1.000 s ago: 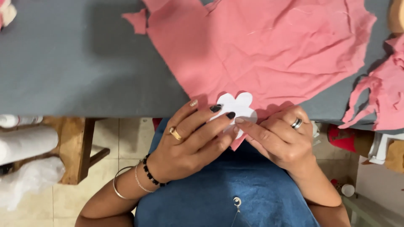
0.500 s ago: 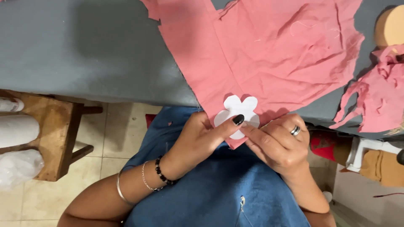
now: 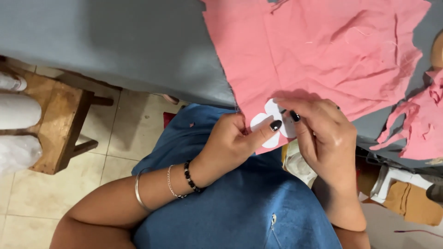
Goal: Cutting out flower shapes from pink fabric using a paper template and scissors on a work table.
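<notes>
While both hands pinch white flower cutout [image 3: 270,123] | left hand [image 3: 235,140] fingers clamped | right hand [image 3: 323,133] hides cutout's edge

Wooden stool [image 3: 60,124] on tiled floor [image 3: 27,203], pink scraps [image 3: 417,131] at right

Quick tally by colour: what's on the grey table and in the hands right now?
Pink: 2, the large fabric sheet and the scrap pile at the right edge.
White: 1, the flower-shaped paper cutout, pinched against the sheet's near edge by the left hand and the right hand.
Tan: 1, a round thing cut off by the frame; kind unclear.
Total: 4
</notes>
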